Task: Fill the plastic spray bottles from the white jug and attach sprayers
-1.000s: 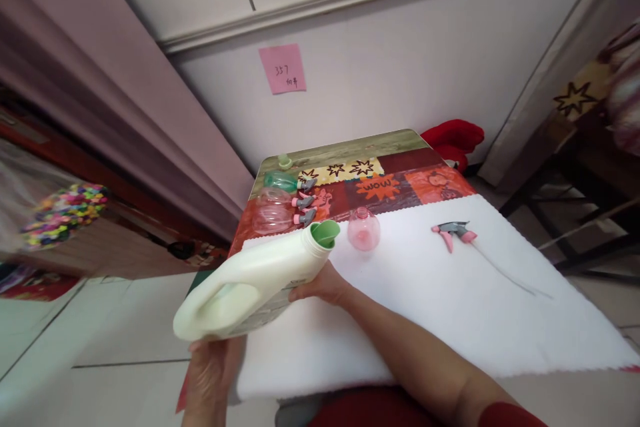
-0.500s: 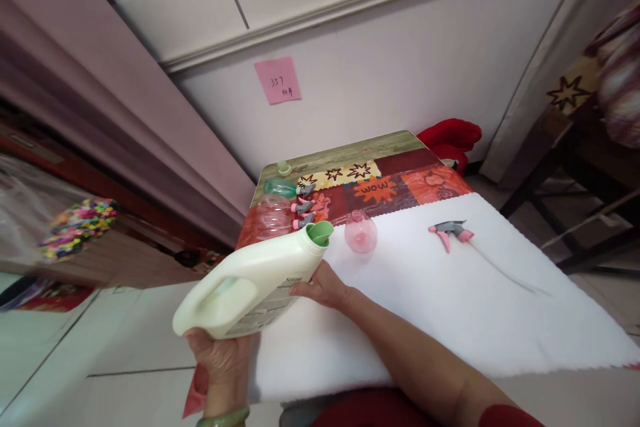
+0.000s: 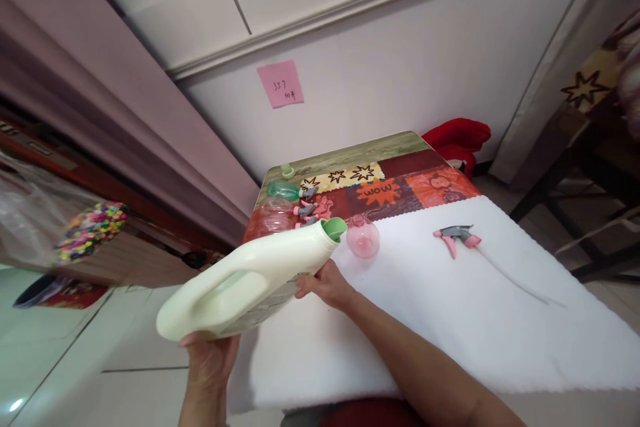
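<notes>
A large pale-green detergent jug (image 3: 250,273) lies tilted in the air between both hands, its green spout pointing right. My left hand (image 3: 207,350) supports its base from below. Near the neck, my right hand (image 3: 325,283) grips the side; some of its fingers are hidden behind the jug. Just right of the spout stands a pink clear bottle (image 3: 364,240) with its top open. No stream of liquid is visible. A grey and pink spray head (image 3: 457,235) with a long thin tube lies farther right on the white mat.
The white fluffy mat (image 3: 450,320) covers the front of the table. At the back left lie a green spray bottle (image 3: 284,191), pink spray bottles (image 3: 276,215) and a light-green cap (image 3: 287,171). A wall is behind; a dark stool (image 3: 565,167) stands right.
The jug's spout has moved right, closer to the pink bottle, and its base has shifted left. Both hands keep hold of it. The view has shifted slightly.
</notes>
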A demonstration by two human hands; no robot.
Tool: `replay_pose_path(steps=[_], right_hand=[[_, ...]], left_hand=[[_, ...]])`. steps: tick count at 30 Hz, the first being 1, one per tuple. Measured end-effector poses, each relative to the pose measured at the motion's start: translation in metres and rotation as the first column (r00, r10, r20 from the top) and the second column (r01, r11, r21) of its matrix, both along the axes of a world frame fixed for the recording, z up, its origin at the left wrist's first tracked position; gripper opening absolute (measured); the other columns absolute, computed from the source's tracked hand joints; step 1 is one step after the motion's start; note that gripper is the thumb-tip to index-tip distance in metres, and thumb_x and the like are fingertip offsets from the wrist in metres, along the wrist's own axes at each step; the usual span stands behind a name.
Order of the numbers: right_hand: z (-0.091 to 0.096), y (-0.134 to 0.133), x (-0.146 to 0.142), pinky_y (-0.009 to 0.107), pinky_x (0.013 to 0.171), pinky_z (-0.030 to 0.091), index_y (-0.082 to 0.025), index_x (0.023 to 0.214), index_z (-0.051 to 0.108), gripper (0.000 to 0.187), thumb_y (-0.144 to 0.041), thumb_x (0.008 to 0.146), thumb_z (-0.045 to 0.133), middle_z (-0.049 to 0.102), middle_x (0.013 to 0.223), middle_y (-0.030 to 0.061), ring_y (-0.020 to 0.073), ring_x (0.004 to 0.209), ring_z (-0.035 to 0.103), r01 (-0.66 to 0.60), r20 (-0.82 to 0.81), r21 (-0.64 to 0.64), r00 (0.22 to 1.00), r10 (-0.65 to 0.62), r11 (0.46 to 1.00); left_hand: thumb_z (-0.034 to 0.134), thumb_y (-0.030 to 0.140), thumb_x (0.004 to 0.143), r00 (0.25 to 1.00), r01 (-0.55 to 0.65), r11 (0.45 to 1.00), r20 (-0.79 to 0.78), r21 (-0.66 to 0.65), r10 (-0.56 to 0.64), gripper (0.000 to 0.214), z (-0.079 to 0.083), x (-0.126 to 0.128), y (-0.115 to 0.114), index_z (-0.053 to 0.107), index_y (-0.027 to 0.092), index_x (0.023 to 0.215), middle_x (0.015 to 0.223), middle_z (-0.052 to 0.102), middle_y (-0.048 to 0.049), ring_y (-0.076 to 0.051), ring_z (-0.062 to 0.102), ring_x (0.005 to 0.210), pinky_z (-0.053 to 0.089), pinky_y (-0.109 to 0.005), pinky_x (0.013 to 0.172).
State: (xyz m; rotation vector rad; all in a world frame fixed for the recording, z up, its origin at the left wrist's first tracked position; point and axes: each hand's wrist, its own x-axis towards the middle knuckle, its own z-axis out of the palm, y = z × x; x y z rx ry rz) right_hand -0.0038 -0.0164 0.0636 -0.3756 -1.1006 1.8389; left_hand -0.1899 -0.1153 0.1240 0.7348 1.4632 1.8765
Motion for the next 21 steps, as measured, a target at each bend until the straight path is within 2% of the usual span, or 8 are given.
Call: replay_pose_path(steps=[3, 6, 10, 14, 16, 18, 21], right_hand=[[0.002, -0.001, 0.002, 0.034, 0.062, 0.064, -0.019, 0.106, 0.077, 0.05, -0.051, 0.069, 0.086, 0.077, 0.093, 0.0055, 0.0206, 0.075, 0.07, -0.001, -0.038, 0.015, 0.999, 0.001, 1.0], [0.0, 0.0, 0.002, 0.033, 0.064, 0.063, -0.019, 0.11, 0.075, 0.052, -0.051, 0.07, 0.086, 0.077, 0.094, 0.0052, 0.0203, 0.078, 0.07, 0.02, -0.039, 0.031, 0.999, -0.019, 0.999], [-0.007, 0.002, -0.001, 0.033, 0.064, 0.063, -0.019, 0.111, 0.073, 0.058, -0.055, 0.068, 0.086, 0.077, 0.097, 0.0057, 0.0202, 0.078, 0.069, 0.015, -0.018, 0.028, 1.0, -0.014, 1.0], [-0.011, 0.003, -0.002, 0.032, 0.061, 0.061, -0.017, 0.109, 0.073, 0.061, -0.063, 0.07, 0.082, 0.076, 0.095, 0.0075, 0.0208, 0.076, 0.069, 0.044, 0.015, 0.093, 0.999, -0.046, 0.995], [-0.012, 0.004, 0.001, 0.032, 0.058, 0.06, -0.016, 0.102, 0.073, 0.061, -0.071, 0.075, 0.072, 0.075, 0.089, 0.0083, 0.0209, 0.07, 0.069, 0.115, 0.073, 0.178, 0.989, -0.13, 0.977], [-0.013, 0.006, 0.006, 0.031, 0.055, 0.057, -0.016, 0.088, 0.073, 0.064, -0.078, 0.084, 0.057, 0.072, 0.074, 0.0076, 0.02, 0.06, 0.067, 0.205, 0.176, 0.287, 0.949, -0.262, 0.936], [-0.015, 0.009, 0.013, 0.031, 0.056, 0.054, -0.017, 0.082, 0.071, 0.072, -0.076, 0.095, 0.033, 0.066, 0.059, 0.0067, 0.0206, 0.054, 0.065, 0.307, 0.339, 0.442, 0.813, -0.474, 0.843]], left_hand=[[0.089, 0.076, 0.029, 0.999, -0.026, 0.999, -0.043, -0.048, 0.023, 0.098, -0.008, -0.006, -0.003, 0.072, 0.035, 0.117, 0.122, 0.075, -0.0042, -0.04, 0.049, 0.138, 0.052, -0.051, 0.106], [0.095, 0.06, 0.03, 0.998, -0.044, 0.997, -0.053, -0.055, 0.041, 0.093, -0.02, -0.008, -0.005, 0.072, 0.035, 0.116, 0.117, 0.076, -0.0026, -0.037, 0.053, 0.135, 0.05, -0.05, 0.108], [0.093, 0.058, 0.038, 0.999, -0.025, 0.998, 0.029, -0.057, 0.026, 0.08, -0.032, -0.003, -0.006, 0.073, 0.034, 0.112, 0.12, 0.076, -0.0028, -0.038, 0.052, 0.136, 0.046, -0.054, 0.111], [0.094, 0.052, 0.035, 0.993, -0.063, 0.997, 0.101, -0.045, 0.067, 0.079, -0.032, 0.001, -0.005, 0.074, 0.032, 0.108, 0.123, 0.075, -0.0008, -0.039, 0.045, 0.142, 0.039, -0.055, 0.117], [0.094, 0.049, 0.034, 0.99, -0.094, 0.996, 0.102, -0.01, 0.094, 0.075, -0.028, 0.002, -0.004, 0.074, 0.032, 0.105, 0.122, 0.075, 0.0014, -0.037, 0.044, 0.143, 0.038, -0.052, 0.118], [0.095, 0.045, 0.036, 0.992, -0.1, 0.995, 0.083, 0.018, 0.098, 0.068, -0.025, 0.002, -0.002, 0.074, 0.032, 0.1, 0.12, 0.075, 0.0032, -0.035, 0.046, 0.142, 0.039, -0.048, 0.118], [0.095, 0.04, 0.039, 0.996, -0.086, 0.996, 0.039, 0.032, 0.084, 0.063, -0.021, 0.002, -0.001, 0.074, 0.032, 0.097, 0.119, 0.075, 0.0047, -0.031, 0.05, 0.138, 0.043, -0.044, 0.115]])
